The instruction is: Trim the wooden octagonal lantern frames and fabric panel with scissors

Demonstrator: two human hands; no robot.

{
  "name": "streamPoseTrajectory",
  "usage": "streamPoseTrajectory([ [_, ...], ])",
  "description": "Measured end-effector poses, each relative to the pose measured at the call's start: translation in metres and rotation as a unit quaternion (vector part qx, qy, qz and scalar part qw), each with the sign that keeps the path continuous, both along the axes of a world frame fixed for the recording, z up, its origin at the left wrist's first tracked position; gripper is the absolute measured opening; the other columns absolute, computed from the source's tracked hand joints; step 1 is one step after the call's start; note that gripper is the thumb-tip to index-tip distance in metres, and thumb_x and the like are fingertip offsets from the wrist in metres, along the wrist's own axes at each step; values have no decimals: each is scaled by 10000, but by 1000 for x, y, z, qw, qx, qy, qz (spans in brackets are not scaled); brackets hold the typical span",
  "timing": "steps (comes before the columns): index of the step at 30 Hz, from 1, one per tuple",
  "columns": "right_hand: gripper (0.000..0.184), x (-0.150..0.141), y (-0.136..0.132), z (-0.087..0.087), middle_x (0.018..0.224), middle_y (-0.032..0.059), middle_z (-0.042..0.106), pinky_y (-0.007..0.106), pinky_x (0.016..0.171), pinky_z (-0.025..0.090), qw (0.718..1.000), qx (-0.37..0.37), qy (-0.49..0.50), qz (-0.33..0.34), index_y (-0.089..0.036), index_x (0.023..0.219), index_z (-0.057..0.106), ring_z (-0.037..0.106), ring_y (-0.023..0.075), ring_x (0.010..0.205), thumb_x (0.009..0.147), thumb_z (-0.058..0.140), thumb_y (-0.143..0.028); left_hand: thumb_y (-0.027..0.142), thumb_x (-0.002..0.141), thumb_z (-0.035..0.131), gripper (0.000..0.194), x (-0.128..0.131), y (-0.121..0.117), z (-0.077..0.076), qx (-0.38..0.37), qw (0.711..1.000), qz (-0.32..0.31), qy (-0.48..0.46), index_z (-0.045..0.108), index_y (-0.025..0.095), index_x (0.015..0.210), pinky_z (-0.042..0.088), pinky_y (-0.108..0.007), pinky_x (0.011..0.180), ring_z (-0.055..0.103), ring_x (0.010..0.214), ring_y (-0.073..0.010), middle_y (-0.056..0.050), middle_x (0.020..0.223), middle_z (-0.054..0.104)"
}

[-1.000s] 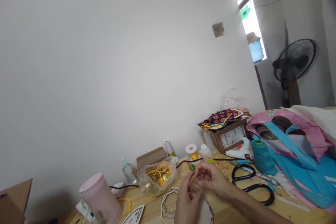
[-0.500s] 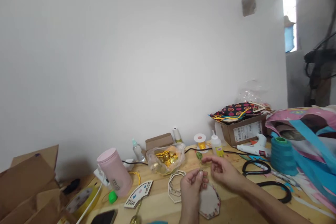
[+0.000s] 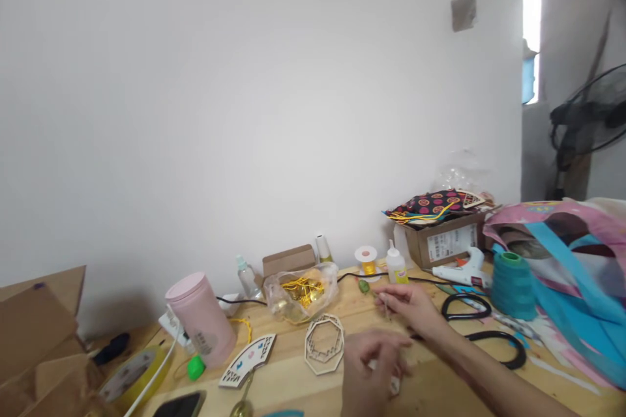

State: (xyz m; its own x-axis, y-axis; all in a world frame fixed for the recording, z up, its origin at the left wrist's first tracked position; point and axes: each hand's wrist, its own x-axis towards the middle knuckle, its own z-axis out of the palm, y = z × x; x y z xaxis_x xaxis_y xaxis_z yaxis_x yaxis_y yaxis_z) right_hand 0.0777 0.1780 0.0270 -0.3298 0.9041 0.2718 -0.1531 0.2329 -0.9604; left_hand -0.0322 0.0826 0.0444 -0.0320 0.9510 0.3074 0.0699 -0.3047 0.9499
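Observation:
My right hand [image 3: 413, 305] hovers over the wooden table [image 3: 293, 397], its fingertips pinched on a thin thread [image 3: 386, 305]. A small green bead [image 3: 363, 286] lies just beyond those fingertips. My left hand [image 3: 374, 365] is lower and nearer to me, blurred by motion, with curled fingers over a partly hidden white piece [image 3: 394, 385]. A cut-out wooden octagon frame [image 3: 323, 343] lies flat just left of the left hand.
On the table are a fan-shaped wooden piece [image 3: 247, 359], a pink tumbler [image 3: 199, 319], a plastic bag of gold trinkets [image 3: 302, 291], a glue bottle [image 3: 395, 267], a glue gun [image 3: 462, 272], a teal thread cone [image 3: 513, 285], black scissors [image 3: 467, 309] and cardboard boxes [image 3: 39, 339].
My hands have parted: the left dropped toward the table near me, the right stayed out near the green bead. The view has shifted slightly.

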Motion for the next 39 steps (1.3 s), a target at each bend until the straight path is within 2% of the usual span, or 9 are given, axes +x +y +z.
streamPoseTrajectory([
  [3,440,0,-4,4,634,32,647,274,557,464,1000,-8,10,24,-155,824,681,549,125,546,593,627,-525,306,729,531,302,-10,12,-5,-10,992,118,-46,584,144,978,390,-182,403,529,448,-77,-112,917,664],
  [5,417,0,-8,6,602,18,633,264,539,458,999,-14,13,48,-152,817,678,543,117,525,597,636,-504,238,702,551,486,-12,19,-10,-21,991,120,-63,424,169,1166,414,-185,432,558,534,-80,-144,1185,520],
  [8,379,-2,-15,8,517,-6,595,253,477,443,996,-22,10,90,-145,788,677,522,107,453,610,637,-477,167,677,539,596,-9,25,-17,-51,992,73,-89,323,179,1232,418,-182,434,564,558,-72,-161,1297,393],
  [12,349,-5,-18,9,504,1,599,247,407,422,994,-24,5,106,-140,727,688,492,102,387,602,643,-463,170,643,591,532,-4,25,-22,-82,987,37,-135,442,123,1151,410,-184,415,578,526,-92,-154,1077,589],
  [17,384,0,-3,5,568,15,639,259,488,460,999,-22,38,-11,-156,741,695,539,124,481,536,678,-480,265,605,660,239,-16,27,-20,-74,977,110,-165,649,97,776,444,-223,435,584,464,-131,-58,616,677],
  [29,431,8,9,-2,543,37,635,261,433,420,980,-6,57,-189,-119,788,687,504,129,437,561,622,-479,413,574,672,308,-36,27,-12,-22,940,244,-239,566,127,616,355,-155,399,449,405,-51,32,492,553],
  [34,299,18,6,5,818,71,631,268,540,417,966,37,44,-251,-146,786,658,528,157,618,583,584,-353,432,597,646,314,-38,29,-13,-29,941,238,-239,523,145,617,339,-149,397,422,401,-43,55,492,515],
  [37,275,15,-8,15,974,75,591,254,596,419,971,73,26,-227,-175,831,642,533,173,750,636,540,-339,409,619,638,286,-32,29,-13,-27,952,218,-213,544,141,647,342,-156,405,424,411,-50,48,507,528],
  [39,298,5,-19,17,903,65,617,233,507,414,983,80,1,-167,-183,890,632,542,146,638,685,516,-366,384,641,631,258,-26,27,-12,-20,965,188,-184,568,136,674,344,-165,414,422,418,-57,39,518,541],
])
